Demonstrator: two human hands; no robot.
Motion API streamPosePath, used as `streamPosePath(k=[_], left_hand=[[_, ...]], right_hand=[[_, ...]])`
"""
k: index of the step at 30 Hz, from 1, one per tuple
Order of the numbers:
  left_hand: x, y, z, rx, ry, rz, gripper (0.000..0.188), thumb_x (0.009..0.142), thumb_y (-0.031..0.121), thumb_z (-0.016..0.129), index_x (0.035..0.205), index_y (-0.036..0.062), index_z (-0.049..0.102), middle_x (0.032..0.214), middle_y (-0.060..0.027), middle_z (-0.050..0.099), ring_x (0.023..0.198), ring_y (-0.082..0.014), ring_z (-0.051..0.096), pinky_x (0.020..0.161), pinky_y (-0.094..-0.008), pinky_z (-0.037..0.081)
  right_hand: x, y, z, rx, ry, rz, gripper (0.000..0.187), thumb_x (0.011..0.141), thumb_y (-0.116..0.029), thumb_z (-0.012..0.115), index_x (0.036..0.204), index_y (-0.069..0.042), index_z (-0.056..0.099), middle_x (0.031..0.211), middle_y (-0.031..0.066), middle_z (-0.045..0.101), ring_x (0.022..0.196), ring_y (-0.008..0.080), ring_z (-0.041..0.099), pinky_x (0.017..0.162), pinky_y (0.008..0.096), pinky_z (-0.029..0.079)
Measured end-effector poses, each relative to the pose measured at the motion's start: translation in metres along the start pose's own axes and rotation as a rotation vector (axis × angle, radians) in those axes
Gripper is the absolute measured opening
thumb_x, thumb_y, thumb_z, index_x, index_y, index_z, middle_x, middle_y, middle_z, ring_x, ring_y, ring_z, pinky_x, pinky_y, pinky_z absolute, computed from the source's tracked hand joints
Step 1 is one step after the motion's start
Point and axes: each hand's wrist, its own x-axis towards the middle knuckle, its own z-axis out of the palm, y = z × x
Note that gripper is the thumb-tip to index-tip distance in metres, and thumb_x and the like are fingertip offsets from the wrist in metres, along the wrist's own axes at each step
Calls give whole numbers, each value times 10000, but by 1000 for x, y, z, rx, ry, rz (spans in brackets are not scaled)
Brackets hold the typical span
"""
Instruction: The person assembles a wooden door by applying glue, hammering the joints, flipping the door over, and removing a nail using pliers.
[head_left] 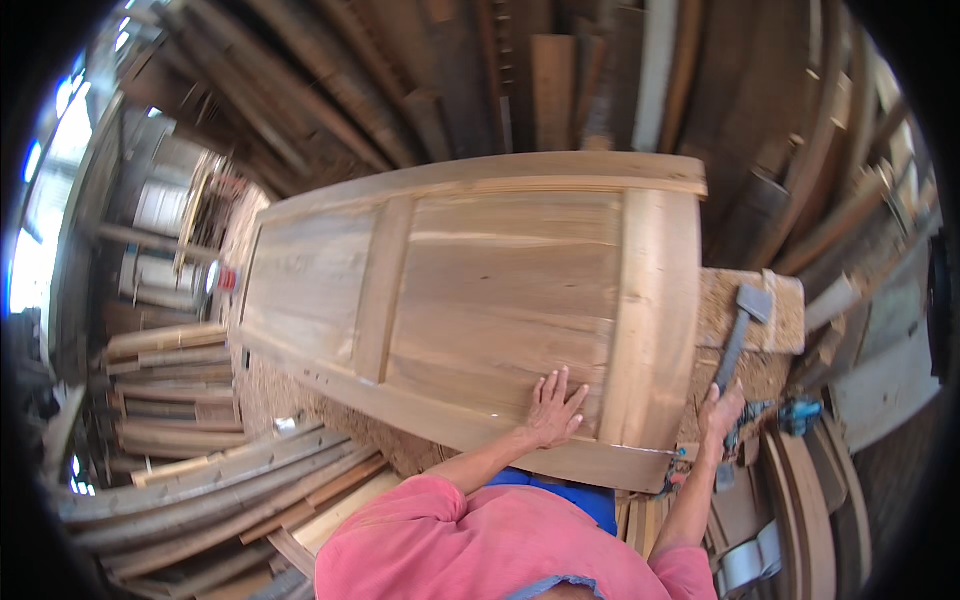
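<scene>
Cataloguing the head view, my only feed from here, with one landmark: the long pale-brown wooden panelled door [505, 290], lying face up across the person's front.

Item: left hand [553, 413], laid flat with fingers spread on the door's face, close to its near edge.

Item: right hand [722, 408], beyond the door's right end, fingers wrapped round the handle of a grey square-headed hammer [755, 303]. The head sits over a pale, sawdust-dusted wooden block [783, 335] by that end; contact I cannot tell.

Hazards, as I judge them: a careless swing over the door could bruise its bare face or catch the spread fingers. A blow on its end could shift it, if poorly supported; its supports are mostly hidden from me. A low backswing could knock the teal-and-black power tool [798, 415], near the door's near right corner.

Containers: one red-and-white round can [222, 279], just beyond the door's left end; contents not visible to me.
</scene>
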Motion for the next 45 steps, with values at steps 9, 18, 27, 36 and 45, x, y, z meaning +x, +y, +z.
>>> streamPosePath(k=[9, 18, 27, 36, 45], left_hand=[[-81, -61, 3, -174, -22, 119, 663, 901, 314, 584, 1499, 160, 342, 1582, -271, 78, 1456, -450, 85, 1165, -554, 122], [-236, -249, 24, -666, 97, -82, 597, 844, 242, 642, 1393, 103, 451, 1208, -216, 612, 1113, -382, 583, 933, -479, 473], [-436, -377, 68, -874, 269, -1046, 422, 917, 379, 579, 1193, 60, 600, 1154, -237, 649, 1108, -401, 609, 939, -487, 478], [-461, -315, 194, -1085, 330, -1386, 398, 909, 354, 543, 999, -6, 688, 1050, -261, 679, 1050, -364, 652, 900, -461, 484], [-455, -318, 173, -1289, 347, -1457, 521, 903, 374, 534, 1286, 23, 558, 1269, -271, 586, 1233, -394, 538, 1039, -429, 416]], right_hand=[[-97, -161, 44, -136, -115, -373, 475, 834, -295, 647, 1191, 9, 573, 1131, 277, 561, 1041, 439, 565, 890, 510, 464], [-286, -338, 77, -434, -604, -291, 985, 840, -508, 650, 1516, 32, 178, 1521, 381, 157, 1434, 510, 153, 1176, 542, 178], [-261, -357, 84, -548, -762, -307, 1016, 815, -582, 640, 1436, 133, 271, 1470, 383, 286, 1386, 500, 291, 1150, 488, 277], [-238, -354, 118, -525, -794, -490, 754, 842, -547, 612, 1210, 110, 587, 1237, 335, 569, 1239, 409, 529, 1052, 442, 412], [-251, -445, 136, -351, -853, -879, 693, 893, -448, 548, 1226, 159, 534, 1261, 355, 540, 1232, 435, 514, 1063, 443, 395]])
